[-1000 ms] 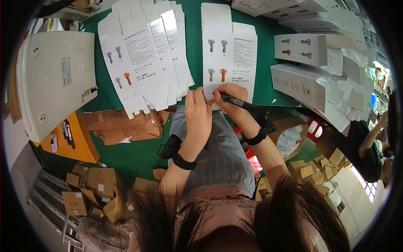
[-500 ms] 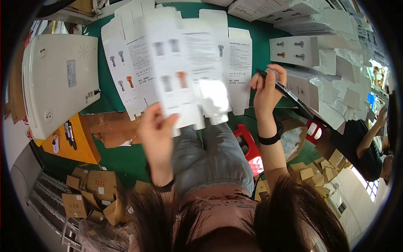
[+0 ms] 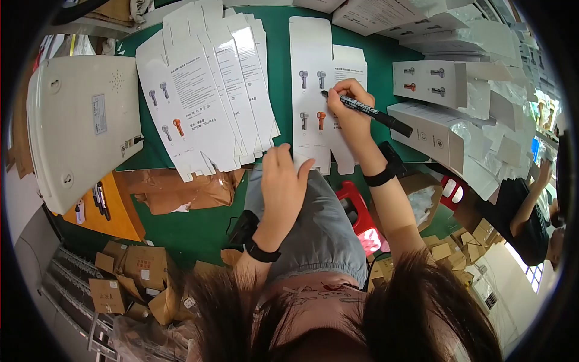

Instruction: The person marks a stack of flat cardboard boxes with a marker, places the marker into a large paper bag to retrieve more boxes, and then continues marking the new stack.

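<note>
My right hand (image 3: 356,108) is closed around a black marker pen (image 3: 386,120), its tip at the printed face of a white flattened carton (image 3: 311,130). That carton shows several small handheld fans, one of them orange. My left hand (image 3: 283,184) lies with fingers stretched and thumb apart at the carton's lower left corner; whether it presses on the card is hard to tell. To its left, a fanned stack of similar flattened cartons (image 3: 202,108) covers part of the green tabletop (image 3: 278,66).
A cream-coloured device (image 3: 90,151) stands at the left edge. Folded-up white boxes (image 3: 428,79) with clear plastic bags line the right side. Below are a red stool (image 3: 356,211), brown cardboard boxes (image 3: 145,265) and pens (image 3: 101,196) on an orange surface. Another person (image 3: 525,211) is at far right.
The cartons my left hand was moving now lie in the left stack, with one apart on the right. My left hand has let go. My right hand has brought the marker down to that carton.
</note>
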`<act>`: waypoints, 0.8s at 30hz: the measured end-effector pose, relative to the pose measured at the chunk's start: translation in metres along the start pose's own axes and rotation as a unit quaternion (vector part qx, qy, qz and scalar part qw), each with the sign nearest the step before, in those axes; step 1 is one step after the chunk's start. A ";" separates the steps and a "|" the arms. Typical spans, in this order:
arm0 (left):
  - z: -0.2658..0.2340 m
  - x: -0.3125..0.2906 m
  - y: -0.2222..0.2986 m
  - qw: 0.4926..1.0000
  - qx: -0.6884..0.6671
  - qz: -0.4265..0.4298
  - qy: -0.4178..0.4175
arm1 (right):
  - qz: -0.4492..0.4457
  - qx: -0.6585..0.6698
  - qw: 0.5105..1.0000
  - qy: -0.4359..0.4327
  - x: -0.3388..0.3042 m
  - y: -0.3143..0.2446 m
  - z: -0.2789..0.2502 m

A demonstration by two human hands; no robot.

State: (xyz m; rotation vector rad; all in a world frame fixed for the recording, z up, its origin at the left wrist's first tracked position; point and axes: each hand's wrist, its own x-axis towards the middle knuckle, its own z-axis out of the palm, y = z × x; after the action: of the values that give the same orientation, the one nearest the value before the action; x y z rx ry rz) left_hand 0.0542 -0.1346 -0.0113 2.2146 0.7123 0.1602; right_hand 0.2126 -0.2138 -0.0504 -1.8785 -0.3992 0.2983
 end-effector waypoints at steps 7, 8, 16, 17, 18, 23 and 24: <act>0.011 0.004 -0.004 0.998 0.005 -0.036 -0.060 | -0.016 -0.016 0.999 0.039 0.000 -0.003 0.005; 0.011 0.004 -0.004 0.998 -0.003 -0.038 -0.059 | -0.020 -0.020 0.999 0.042 0.000 -0.003 0.006; 0.012 0.005 -0.005 0.997 -0.022 -0.046 -0.055 | -0.017 -0.034 0.999 0.033 0.000 -0.006 0.007; 0.011 0.005 -0.006 0.997 -0.022 -0.049 -0.059 | -0.017 -0.034 0.999 0.033 0.000 -0.008 0.007; 0.011 0.005 -0.006 0.996 -0.023 -0.051 -0.062 | -0.023 -0.036 0.998 0.041 0.000 -0.009 0.008; 0.012 0.005 -0.006 0.997 -0.033 -0.048 -0.050 | -0.025 -0.041 0.998 0.046 0.000 -0.009 0.007; 0.013 0.005 -0.007 0.997 -0.037 -0.052 -0.052 | -0.020 -0.042 0.998 0.041 -0.001 -0.009 0.005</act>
State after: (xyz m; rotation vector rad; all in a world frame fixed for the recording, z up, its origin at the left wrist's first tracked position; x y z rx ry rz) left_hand 0.0599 -0.1364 -0.0255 2.0941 0.7503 0.0189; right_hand 0.2087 -0.2075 -0.0438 -1.9559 -0.3995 0.1790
